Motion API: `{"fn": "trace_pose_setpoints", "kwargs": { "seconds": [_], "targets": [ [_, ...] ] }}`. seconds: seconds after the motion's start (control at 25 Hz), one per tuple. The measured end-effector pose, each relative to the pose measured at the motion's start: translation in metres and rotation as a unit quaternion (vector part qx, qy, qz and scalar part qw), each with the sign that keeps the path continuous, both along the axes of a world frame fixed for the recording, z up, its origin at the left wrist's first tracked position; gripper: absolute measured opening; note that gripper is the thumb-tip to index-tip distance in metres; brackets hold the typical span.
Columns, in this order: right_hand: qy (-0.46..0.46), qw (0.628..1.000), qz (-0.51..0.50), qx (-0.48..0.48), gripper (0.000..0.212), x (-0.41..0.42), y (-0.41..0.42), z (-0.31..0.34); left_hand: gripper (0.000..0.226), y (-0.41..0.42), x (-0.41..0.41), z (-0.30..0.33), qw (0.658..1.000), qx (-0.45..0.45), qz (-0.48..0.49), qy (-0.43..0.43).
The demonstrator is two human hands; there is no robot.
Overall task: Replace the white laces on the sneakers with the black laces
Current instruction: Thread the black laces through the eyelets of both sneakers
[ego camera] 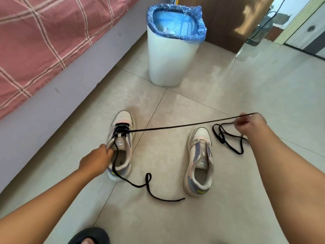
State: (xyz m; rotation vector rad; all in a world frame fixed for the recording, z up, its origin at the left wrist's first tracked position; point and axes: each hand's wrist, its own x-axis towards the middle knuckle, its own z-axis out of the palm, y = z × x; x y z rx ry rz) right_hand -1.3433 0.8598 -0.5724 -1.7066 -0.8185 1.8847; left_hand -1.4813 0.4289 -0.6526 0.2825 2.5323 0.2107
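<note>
**Pulling the black lace tight on the left sneaker**

My left hand (97,158) grips the collar of the left sneaker (121,147). My right hand (249,123) pinches the black lace (175,127), stretched taut to the right. I should pull evenly, keeping both ends equal. The right sneaker (200,161) waits unlaced, with the second lace (226,138) just beside it.

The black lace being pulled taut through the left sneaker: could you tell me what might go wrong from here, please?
1. The right hand pulls the black lace sideways; the left sneaker, held only at its collar by the left hand, might tip or slide.
2. The lace's loose end could end up shorter than the pulled side.
3. The spare black lace beside the right hand might tangle with it.
</note>
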Motion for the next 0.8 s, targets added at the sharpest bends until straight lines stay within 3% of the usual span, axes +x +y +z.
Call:
{"fn": "trace_pose_setpoints", "kwargs": {
  "seconds": [0.08, 0.2, 0.28, 0.4, 0.48, 0.56, 0.6, 0.72, 0.76, 0.8],
  "targets": [
    [-0.156, 0.983, 0.09, 0.023, 0.032, 0.007, 0.002, -0.005, 0.029, 0.007, 0.006, 0.006, 1.0, 0.0, -0.007, -0.014],
    [-0.287, 0.882, 0.373, 0.014, 0.036, 0.002, -0.022, -0.026, 0.034, 0.011, 0.012, 0.013, 0.997, -0.034, -0.034, -0.057],
    [-0.353, 0.782, 0.506, 0.092, 0.036, -0.011, -0.041, -0.029, 0.043, 0.011, 0.007, 0.021, 0.994, -0.037, -0.038, -0.099],
    [-0.508, 0.561, 0.577, 0.308, 0.028, -0.029, -0.055, -0.016, 0.055, 0.015, -0.007, 0.038, 0.996, 0.013, -0.012, -0.083],
    [-0.539, 0.522, 0.56, 0.352, 0.015, -0.036, -0.056, -0.01, 0.047, 0.022, -0.013, 0.046, 0.999, 0.052, -0.003, -0.006],
    [-0.532, 0.538, 0.565, 0.328, 0.026, -0.039, -0.059, -0.01, 0.031, 0.029, -0.013, 0.051, 0.991, 0.121, 0.015, 0.046],
    [-0.491, 0.576, 0.581, 0.298, 0.031, -0.041, -0.068, -0.011, 0.025, 0.032, -0.012, 0.05, 0.988, 0.146, 0.015, 0.053],
    [-0.2, 0.829, 0.518, 0.064, 0.029, -0.052, -0.125, -0.021, 0.021, 0.038, -0.007, 0.041, 0.986, 0.155, -0.025, 0.046],
    [-0.121, 0.868, 0.482, 0.0, 0.022, -0.059, -0.148, -0.025, 0.021, 0.039, -0.007, 0.039, 0.987, 0.154, -0.03, 0.044],
    [-0.067, 0.883, 0.464, -0.032, 0.016, -0.065, -0.17, -0.031, 0.021, 0.04, -0.007, 0.037, 0.987, 0.154, -0.031, 0.041]
  ]
}}
